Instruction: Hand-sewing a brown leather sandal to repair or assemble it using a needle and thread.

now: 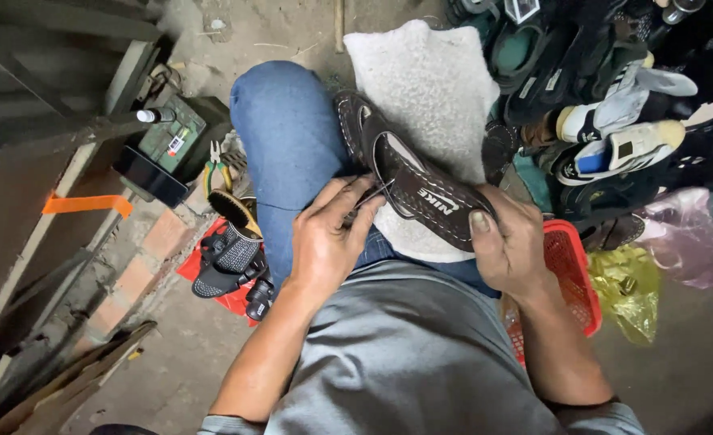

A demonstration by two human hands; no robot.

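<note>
Sandal (409, 173), dark brown with pale stitching along its edge and a broad strap, lies across the person's lap at the centre of the view, resting on a white towel (429, 89) spread over the raised knee in blue jeans (288, 137). The right hand (509, 242), at about 4 o'clock from the sandal, is closed around its near end, thumb pressed flat on the strap. The left hand (328, 234), at about 7 o'clock, has its fingertips pinched together at the sandal's edge on what looks like a thin thread or needle (372, 196), though it is too fine to tell which. A red plastic basket (574, 274) sits just beside the right wrist. A heap of shoes (614, 105) fills the 2 o'clock corner. Pliers (218, 171) and a brush (234, 211) lie at 9 o'clock.
</note>
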